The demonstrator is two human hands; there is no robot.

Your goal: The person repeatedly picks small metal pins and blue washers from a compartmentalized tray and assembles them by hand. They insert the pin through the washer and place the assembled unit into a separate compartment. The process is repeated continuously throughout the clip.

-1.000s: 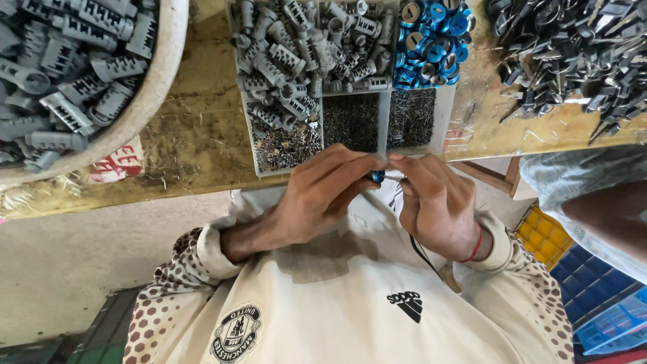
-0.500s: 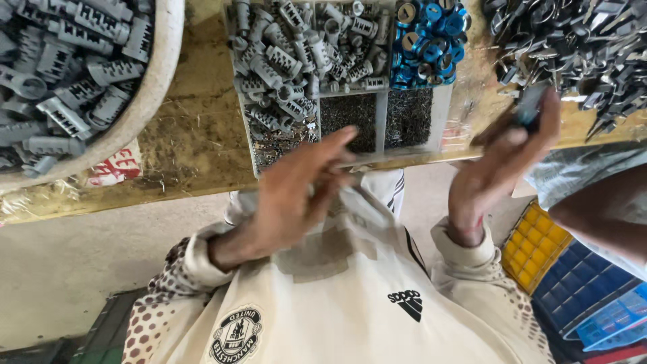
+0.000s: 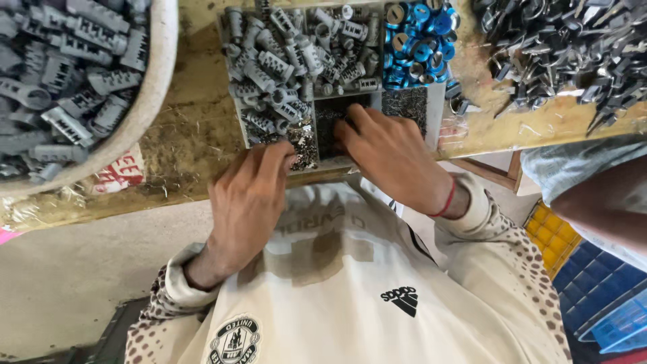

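A divided parts tray [image 3: 438, 108] sits on the wooden bench edge. It holds grey ribbed plastic pieces [image 3: 283, 61], blue round caps [image 3: 418, 34] and small dark metal bits [image 3: 404, 104]. My left hand [image 3: 246, 202] rests at the tray's near left corner, fingertips over the small shiny parts there. Fingers of my right hand [image 3: 394, 158] reach into the dark middle compartment. Whether either hand pinches a part is hidden by the fingers.
A large pale bowl [image 3: 151, 101] full of grey plastic pieces stands at the left. A heap of dark metal parts [image 3: 559, 47] lies at the right on the wooden bench [image 3: 195, 121]. Another person's arm [image 3: 600, 202] is at the right. Yellow and blue crates [image 3: 579, 269] sit below.
Both hands were together in front of my chest, then the right hand swung out to the heap on the right. Now both hands have come down onto the tray.
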